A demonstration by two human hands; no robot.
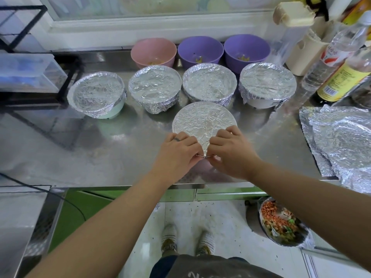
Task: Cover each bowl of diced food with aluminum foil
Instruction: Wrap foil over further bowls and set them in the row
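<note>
Two sets of curled fingers, L hand (176,151) & R hand (230,153), pinch the near edge of a foil-topped bowl (202,119), w/ four covered bowls (208,83) beyond on steel counter (100,157).

Steel counter (80,157): at the back, one pink bowl (153,52) and two purple bowls (200,50), uncovered; in front, a row of four foil-covered bowls (155,85); nearest, a fifth foil-covered bowl (202,119). The left hand (176,151) and right hand (230,153) pinch its covering at the near rim. Loose foil sheets (341,141) lie at the right, bottles (337,77) stand behind them, and a bowl of diced food (281,221) sits below the counter.
</note>
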